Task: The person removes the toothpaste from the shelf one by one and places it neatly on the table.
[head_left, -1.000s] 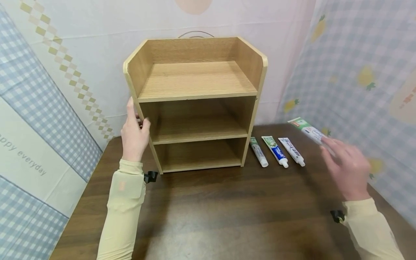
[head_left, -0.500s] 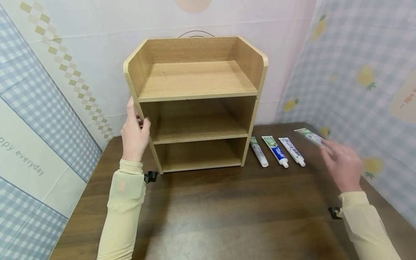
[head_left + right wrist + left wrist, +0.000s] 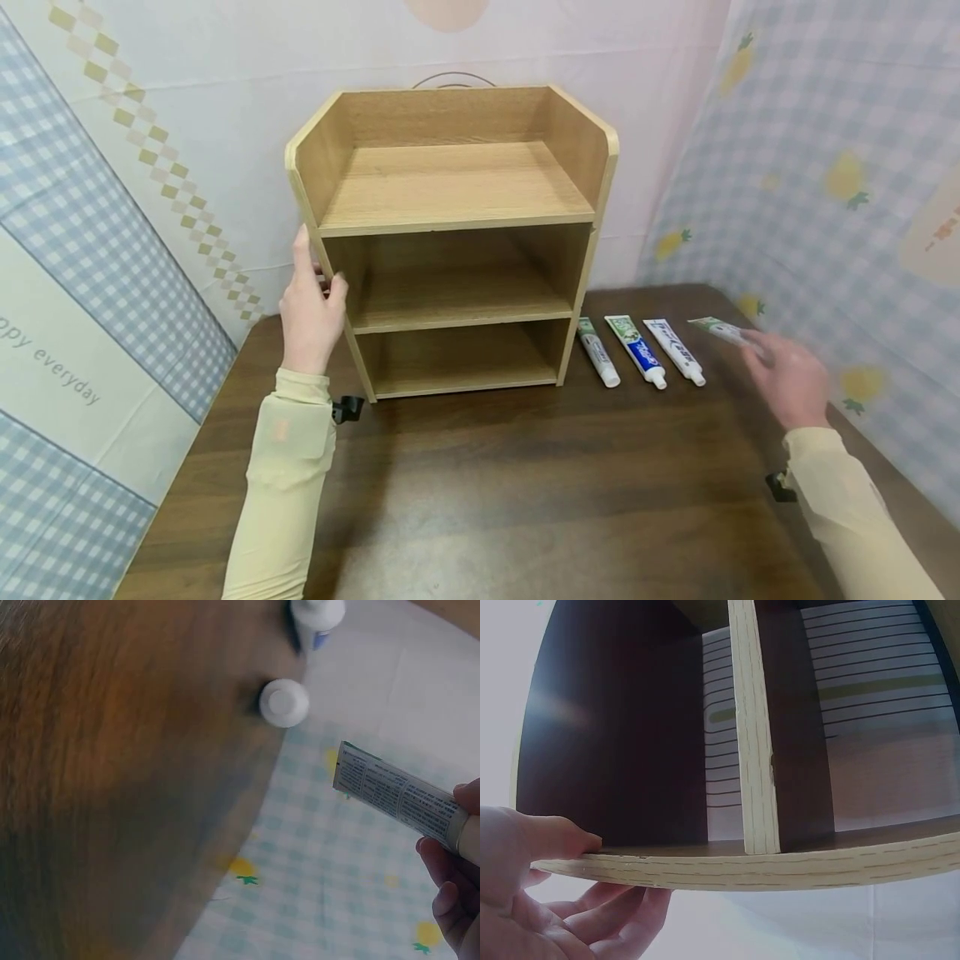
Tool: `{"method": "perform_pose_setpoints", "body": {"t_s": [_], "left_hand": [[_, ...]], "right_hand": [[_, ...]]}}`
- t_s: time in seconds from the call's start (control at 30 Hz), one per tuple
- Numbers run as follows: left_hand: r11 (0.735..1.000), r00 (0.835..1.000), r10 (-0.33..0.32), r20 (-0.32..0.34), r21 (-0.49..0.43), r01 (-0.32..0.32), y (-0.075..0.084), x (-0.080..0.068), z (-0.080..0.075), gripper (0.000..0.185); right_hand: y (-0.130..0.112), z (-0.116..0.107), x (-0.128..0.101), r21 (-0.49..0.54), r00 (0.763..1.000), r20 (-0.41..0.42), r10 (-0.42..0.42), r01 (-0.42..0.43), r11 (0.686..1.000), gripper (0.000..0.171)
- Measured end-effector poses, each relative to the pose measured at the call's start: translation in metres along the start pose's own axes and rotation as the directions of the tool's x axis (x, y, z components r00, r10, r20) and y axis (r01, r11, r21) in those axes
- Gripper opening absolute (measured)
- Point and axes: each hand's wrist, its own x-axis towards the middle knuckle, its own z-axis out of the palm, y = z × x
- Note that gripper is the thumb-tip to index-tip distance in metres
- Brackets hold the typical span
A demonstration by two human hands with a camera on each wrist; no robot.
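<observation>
My left hand grips the left side panel of a small wooden shelf unit. In the left wrist view the thumb lies inside the panel, with the other fingers outside it. At the right, my right hand holds a green and white toothpaste tube by its cap end, flat end pointing away. Printed text covers the tube's side in the right wrist view. Left of this hand lie a green-grey tube, a green and blue tube and a white tube.
The shelf unit stands on a dark wooden table, near a pale cloth backdrop. A checked cloth with pineapples borders the right side. Another checked cloth hangs at the left.
My right hand has moved lower, slightly left and away from me, bringing the held toothpaste tube down toward the table. The left hand stays on the shelf panel.
</observation>
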Motion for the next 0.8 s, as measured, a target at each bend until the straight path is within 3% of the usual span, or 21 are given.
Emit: {"method": "perform_pose_setpoints", "body": {"t_s": [0.33,0.57,0.8], "left_hand": [[1.000,1.000,-0.006,-0.002,0.001,0.006,-0.001,0.000,0.000,0.068],[1.000,1.000,0.001,-0.004,0.003,-0.001,-0.002,0.000,0.000,0.068],[1.000,1.000,0.002,-0.004,0.002,-0.002,-0.001,0.000,0.001,0.067]], "right_hand": [[0.015,0.013,0.003,-0.010,0.992,0.126,0.005,-0.003,1.000,0.022],[0.023,0.020,0.015,-0.031,0.968,0.249,-0.034,0.043,0.999,0.022],[0.026,0.027,0.020,-0.046,0.948,0.315,-0.035,0.052,0.998,0.024]]}}
